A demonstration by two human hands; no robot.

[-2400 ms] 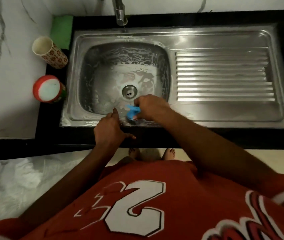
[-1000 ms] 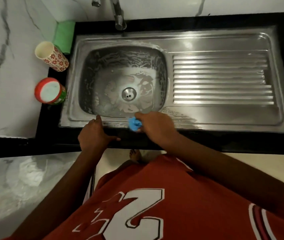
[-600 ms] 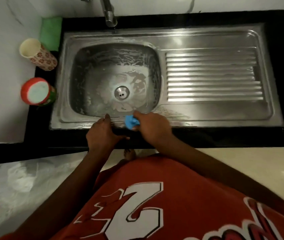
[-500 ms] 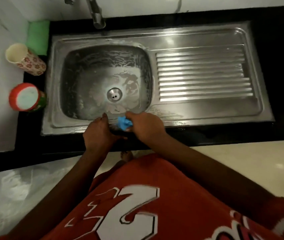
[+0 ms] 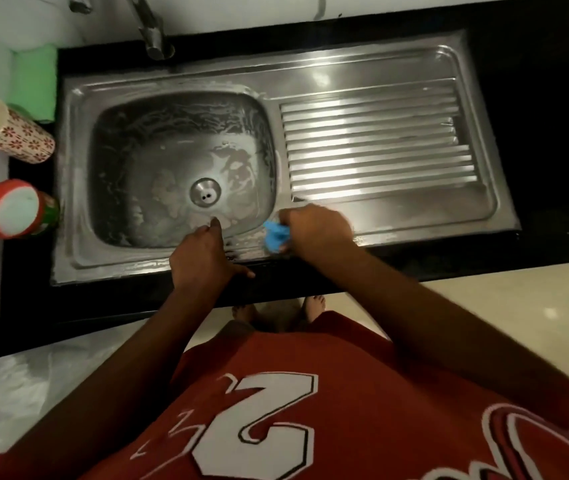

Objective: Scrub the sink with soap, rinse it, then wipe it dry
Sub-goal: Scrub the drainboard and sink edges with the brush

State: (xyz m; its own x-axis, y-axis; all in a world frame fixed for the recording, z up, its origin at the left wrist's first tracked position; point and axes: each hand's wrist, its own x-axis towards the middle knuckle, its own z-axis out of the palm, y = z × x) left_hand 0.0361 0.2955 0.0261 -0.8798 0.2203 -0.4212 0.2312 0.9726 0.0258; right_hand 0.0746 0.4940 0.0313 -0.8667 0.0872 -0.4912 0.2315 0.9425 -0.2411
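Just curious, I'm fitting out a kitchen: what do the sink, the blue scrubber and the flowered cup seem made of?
The sink: likely stainless steel, satin finish; grey with bright glints and pressed ridges. The blue scrubber, gripped by the right hand: soft sponge or cloth, crumpled; too blurred to tell which. The flowered cup: matte, plastic or paper, unclear.

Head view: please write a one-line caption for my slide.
Right hand holds a blue scrubber on the front rim of the soapy sink; left hand rests alongside.
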